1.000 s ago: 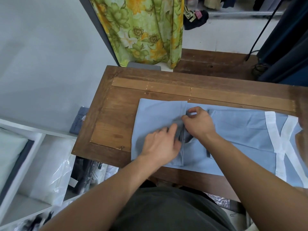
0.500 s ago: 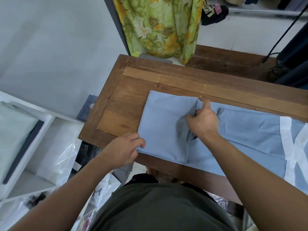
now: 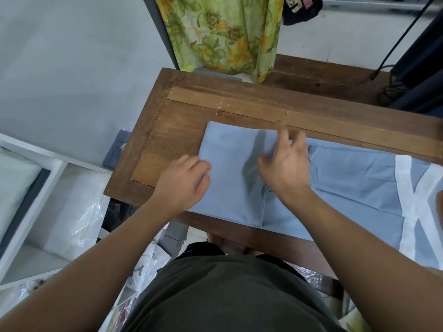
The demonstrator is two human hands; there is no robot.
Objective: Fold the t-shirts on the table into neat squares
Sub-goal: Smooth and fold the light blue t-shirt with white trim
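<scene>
fingers [image 3: 201,172] of the left hand [image 3: 182,185] curl on the shirt [image 3: 230,180] near the tabletop's [image 3: 172,130] front edge, grip unclear; right hand [image 3: 285,168] spread wide above it; shelf [image 3: 28,200] holds plastic bags [image 3: 79,212].

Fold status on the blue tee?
Done: the t-shirt lies as a long strip on the table, its left end folded over into a flat panel. In hand: left hand at the panel's left edge, right hand spread over the fold. Left: the striped right part is unfolded; no square yet.

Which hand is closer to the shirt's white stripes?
Right. The right hand is over the blue shirt, left of the white stripes; the left hand is farther, at its left edge.
</scene>
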